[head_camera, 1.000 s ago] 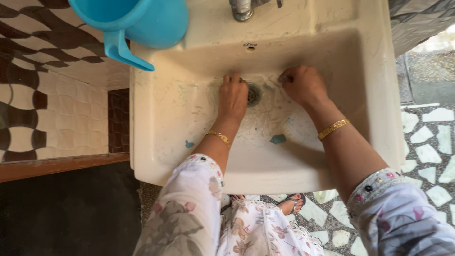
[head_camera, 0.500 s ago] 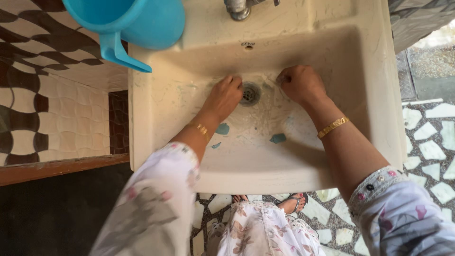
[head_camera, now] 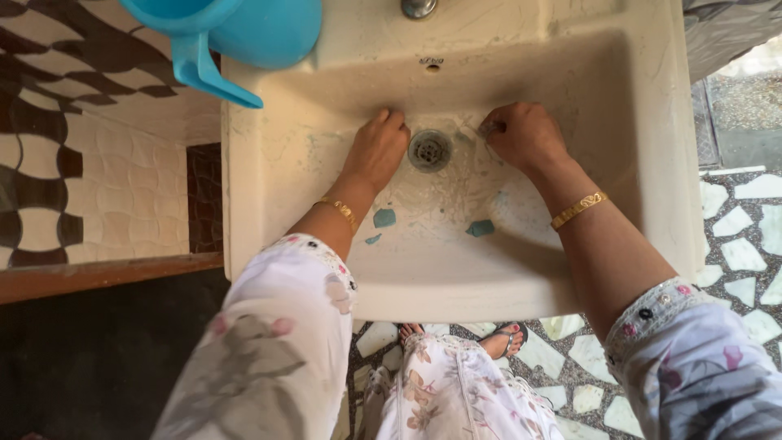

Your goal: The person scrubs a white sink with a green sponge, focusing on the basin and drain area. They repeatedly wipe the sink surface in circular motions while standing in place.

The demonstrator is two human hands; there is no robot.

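Sink point(head_camera: 652, 163) basin floor carries both hands beside the central drain point(head_camera: 429, 150): left hand point(head_camera: 376, 153) pressed flat and released, right hand point(head_camera: 525, 135) clenched, contents not discernible. Judged partway: scuffs and blue patches point(head_camera: 481, 228) remain near the front edge.

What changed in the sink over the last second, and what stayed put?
The left hand slid from over the drain to its left side, uncovering it, and the forearm swung outward. Nothing was picked up or released. The right hand stayed curled on the basin just right of the drain. The blue jug remains on the sink corner, and the blue flecks lie as before.
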